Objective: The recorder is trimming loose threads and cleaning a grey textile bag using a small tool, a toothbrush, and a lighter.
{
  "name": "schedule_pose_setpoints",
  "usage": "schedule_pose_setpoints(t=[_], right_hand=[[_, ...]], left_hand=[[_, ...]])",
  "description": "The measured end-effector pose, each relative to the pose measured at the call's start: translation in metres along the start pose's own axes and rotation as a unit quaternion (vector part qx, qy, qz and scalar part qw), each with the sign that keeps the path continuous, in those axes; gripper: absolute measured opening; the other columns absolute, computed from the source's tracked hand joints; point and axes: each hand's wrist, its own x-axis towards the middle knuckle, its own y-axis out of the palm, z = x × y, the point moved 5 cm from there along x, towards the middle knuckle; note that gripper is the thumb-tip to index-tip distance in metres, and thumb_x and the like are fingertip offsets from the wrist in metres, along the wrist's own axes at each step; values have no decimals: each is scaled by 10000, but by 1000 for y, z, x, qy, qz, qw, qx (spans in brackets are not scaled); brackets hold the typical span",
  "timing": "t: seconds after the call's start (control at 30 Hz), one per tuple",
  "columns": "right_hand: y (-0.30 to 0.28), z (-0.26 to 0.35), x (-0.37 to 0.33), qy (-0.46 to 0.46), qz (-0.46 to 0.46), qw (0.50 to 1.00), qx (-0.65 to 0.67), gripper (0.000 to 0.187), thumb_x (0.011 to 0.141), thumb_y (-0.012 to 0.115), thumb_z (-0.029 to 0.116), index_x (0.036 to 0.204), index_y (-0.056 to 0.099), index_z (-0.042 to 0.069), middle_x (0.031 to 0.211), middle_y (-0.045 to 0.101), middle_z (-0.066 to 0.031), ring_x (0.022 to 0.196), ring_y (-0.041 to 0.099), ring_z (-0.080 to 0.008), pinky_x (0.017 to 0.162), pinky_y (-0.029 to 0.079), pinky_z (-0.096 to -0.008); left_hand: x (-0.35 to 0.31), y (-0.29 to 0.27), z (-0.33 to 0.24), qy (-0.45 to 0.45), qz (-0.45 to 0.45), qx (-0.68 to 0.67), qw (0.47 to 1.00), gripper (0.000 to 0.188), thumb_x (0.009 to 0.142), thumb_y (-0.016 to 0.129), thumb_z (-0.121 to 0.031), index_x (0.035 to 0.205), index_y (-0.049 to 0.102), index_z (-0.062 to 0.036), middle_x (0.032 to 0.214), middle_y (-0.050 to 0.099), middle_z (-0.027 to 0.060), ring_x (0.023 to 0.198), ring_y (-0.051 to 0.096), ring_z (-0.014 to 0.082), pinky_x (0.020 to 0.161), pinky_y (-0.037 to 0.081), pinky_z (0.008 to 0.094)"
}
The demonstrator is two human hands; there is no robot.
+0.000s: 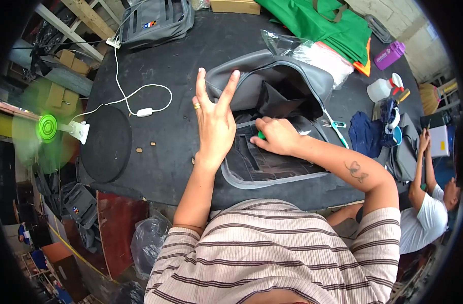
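Note:
A grey bag point(318, 76) lies unzipped on the black table in front of me, its dark lining and inner pockets point(249, 157) showing. My left hand point(215, 121) is at the bag's left side, with two fingers stretched up and apart against the grey panel. Its thumb and other fingers are partly hidden. Inside the opening, my right hand point(277, 136) is curled over the lining. Between its fingers shows a bit of a small green item point(261, 135), mostly covered, so its kind is unclear. Scissors with pale green and white handles point(338, 134) lie beside the bag's right edge.
A clip fan point(48, 128) spins at the left, its white cable point(121, 86) looping over the table. Another grey bag point(158, 23) stands far left. Green fabric point(328, 25), a purple bottle point(389, 55), a spray bottle point(381, 90) and navy cloth point(364, 134) lie right. A person point(426, 213) works at far right.

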Motion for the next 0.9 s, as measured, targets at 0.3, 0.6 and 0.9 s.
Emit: schedule_pose_setpoints(t=[0.3, 0.6, 0.9], right_hand=[[25, -16, 21, 64, -72, 993, -71, 333, 775, 619, 317, 896, 558, 12, 833, 623, -170, 720, 653, -313, 668, 521, -405], [22, -17, 21, 37, -36, 998, -22, 365, 771, 614, 328, 901, 567, -9, 843, 627, -183, 763, 648, -336, 705, 520, -418], [24, -3, 16, -25, -30, 999, -3, 377, 746, 619, 314, 918, 577, -19, 886, 625, -188, 786, 644, -342, 710, 525, -424]], left_hand=[[-4, 1, 2, -14, -3, 20, 1000, 804, 743, 477, 177, 1384, 450, -308, 1446, 185, 252, 1248, 381, 421, 1024, 309, 497], [-4, 0, 1, -23, -4, 7, 1000, 801, 744, 474, 177, 1363, 474, -330, 1456, 187, 232, 1152, 423, 433, 985, 366, 473], [-6, 1, 2, -44, 13, -27, 999, 766, 767, 434, 180, 1360, 488, -302, 1450, 195, 252, 1329, 297, 413, 1087, 261, 466]])
